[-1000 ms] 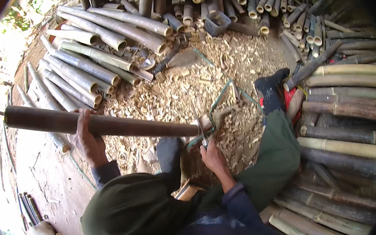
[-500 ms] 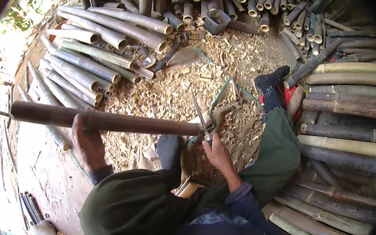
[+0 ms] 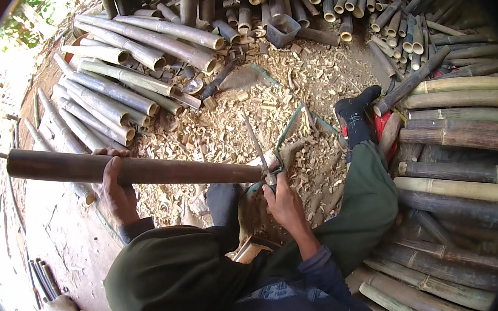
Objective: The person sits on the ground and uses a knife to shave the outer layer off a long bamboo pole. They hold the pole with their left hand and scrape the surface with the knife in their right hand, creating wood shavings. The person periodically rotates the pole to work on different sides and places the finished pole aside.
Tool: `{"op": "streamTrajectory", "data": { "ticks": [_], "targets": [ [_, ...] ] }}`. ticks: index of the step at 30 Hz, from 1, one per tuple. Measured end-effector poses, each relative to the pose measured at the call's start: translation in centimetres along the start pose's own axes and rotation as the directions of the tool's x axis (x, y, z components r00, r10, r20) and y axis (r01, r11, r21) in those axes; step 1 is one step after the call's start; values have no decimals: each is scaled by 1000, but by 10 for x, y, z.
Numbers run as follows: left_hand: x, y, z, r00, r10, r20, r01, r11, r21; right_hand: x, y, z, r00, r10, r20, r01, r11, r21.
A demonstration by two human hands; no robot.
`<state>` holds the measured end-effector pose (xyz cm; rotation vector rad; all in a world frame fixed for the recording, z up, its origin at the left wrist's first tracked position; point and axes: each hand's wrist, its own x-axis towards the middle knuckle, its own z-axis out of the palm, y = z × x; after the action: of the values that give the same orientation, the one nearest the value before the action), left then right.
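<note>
A long dark brown bamboo tube [image 3: 190, 170] lies nearly level across the view, from the far left to the middle. My left hand [image 3: 119, 199] is closed around it left of centre, thumb on the near side and fingertips over the far edge. At the tube's right end, my right hand [image 3: 285, 205] grips a knife [image 3: 255, 138] by its handle. The narrow blade points away from me and crosses close to the tube's end; whether it touches the bamboo cannot be made out.
Wood shavings [image 3: 205, 136] cover the ground ahead. Cut bamboo [image 3: 99, 98] is heaped at the far left, more bamboo [image 3: 457, 135] is stacked on the right. A plastic container [image 3: 283, 30] stands at the back. My dark-socked feet [image 3: 357, 112] and a green strap [image 3: 290, 129] are near the work.
My left hand has closed over the tube, its fingers now showing at the far edge. The tube has turned slightly, its left end a little lower. Knife and right hand have shifted slightly left.
</note>
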<state>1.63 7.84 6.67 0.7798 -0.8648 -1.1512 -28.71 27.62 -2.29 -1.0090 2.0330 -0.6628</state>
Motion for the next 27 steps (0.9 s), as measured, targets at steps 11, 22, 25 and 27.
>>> {"op": "streamTrajectory", "data": {
  "ticks": [11,22,25,27],
  "targets": [
    [-4,0,-9,983,-16,184,28,998,-62,7,52,20,998,-35,-56,33,999,-27],
    [-2,19,4,918,-108,382,92,994,60,22,62,22,998,5,-59,-10,997,-71],
    [-2,26,-3,905,-104,412,75,993,88,1,-1,-9,993,-74,-91,68,996,-65],
    [-4,26,4,901,-100,422,79,995,68,-17,-23,-22,974,-123,-192,141,986,84]
  ]
}}
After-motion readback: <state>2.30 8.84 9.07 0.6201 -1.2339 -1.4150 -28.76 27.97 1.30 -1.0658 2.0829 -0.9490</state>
